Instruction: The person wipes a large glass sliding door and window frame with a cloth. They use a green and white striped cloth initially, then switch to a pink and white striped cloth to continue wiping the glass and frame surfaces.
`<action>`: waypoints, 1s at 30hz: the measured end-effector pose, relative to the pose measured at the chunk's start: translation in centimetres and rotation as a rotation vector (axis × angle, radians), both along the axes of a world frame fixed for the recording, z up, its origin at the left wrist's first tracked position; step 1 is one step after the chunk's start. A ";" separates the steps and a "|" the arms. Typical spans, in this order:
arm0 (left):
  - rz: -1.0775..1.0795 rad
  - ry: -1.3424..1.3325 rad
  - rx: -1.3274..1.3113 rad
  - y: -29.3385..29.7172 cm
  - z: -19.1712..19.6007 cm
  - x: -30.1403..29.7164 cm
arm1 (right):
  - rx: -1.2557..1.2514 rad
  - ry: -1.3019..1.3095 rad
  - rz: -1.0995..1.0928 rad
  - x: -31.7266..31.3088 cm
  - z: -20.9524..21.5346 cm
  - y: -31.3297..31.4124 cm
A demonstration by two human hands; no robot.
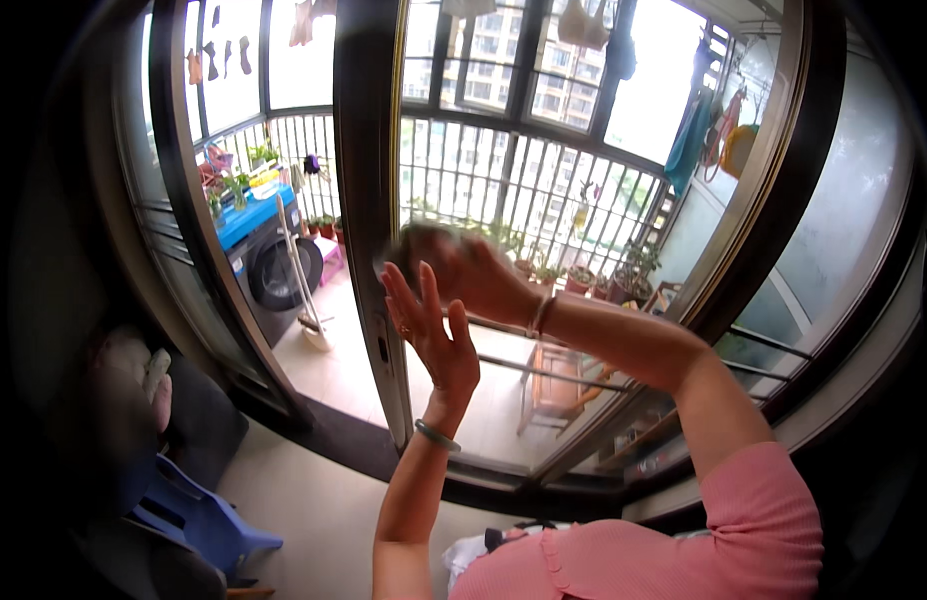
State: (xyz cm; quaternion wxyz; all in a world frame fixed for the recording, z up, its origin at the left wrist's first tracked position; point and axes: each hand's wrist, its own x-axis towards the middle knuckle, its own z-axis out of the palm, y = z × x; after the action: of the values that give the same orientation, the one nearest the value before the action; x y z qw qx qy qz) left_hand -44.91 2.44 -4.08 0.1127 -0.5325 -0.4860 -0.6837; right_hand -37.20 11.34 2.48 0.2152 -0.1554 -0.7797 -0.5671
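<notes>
The right hand grips a blurred, dark, cloth-like bundle at the tall, dark-framed glass door, while the left hand, empty, rises just below with fingers extended.

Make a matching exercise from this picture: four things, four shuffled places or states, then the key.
1. Bare left hand
2. Bare right hand
3. Blue plastic chair
4. Grey washing machine with a dark round door

A. Blurred, the higher of two
B. Beyond the doorway, under a bright blue top
C. Above a thick grey-green bangle
D. Indoors, at the lower left

Pairs: 1-C, 2-A, 3-D, 4-B
</notes>
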 end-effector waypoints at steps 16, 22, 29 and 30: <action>-0.298 0.191 0.173 0.5 5.5 7.5 | -0.381 0.327 0.289 15.7 23.9 0.3; -0.450 0.133 0.279 1.7 11.4 11.0 | 0.310 0.432 0.077 19.4 34.4 -5.3; -0.369 0.306 0.229 0.5 6.0 13.2 | -0.321 0.513 -0.026 19.3 6.7 -6.5; -0.403 0.357 0.177 0.3 4.3 14.6 | -0.386 0.442 -0.104 21.8 1.0 -6.6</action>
State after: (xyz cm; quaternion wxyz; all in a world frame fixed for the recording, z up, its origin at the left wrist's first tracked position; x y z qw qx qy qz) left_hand -30.35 2.74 0.26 0.1045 -0.7186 -0.2813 -0.6273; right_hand -15.38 4.73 3.53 0.3168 -0.3527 -0.7985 -0.3710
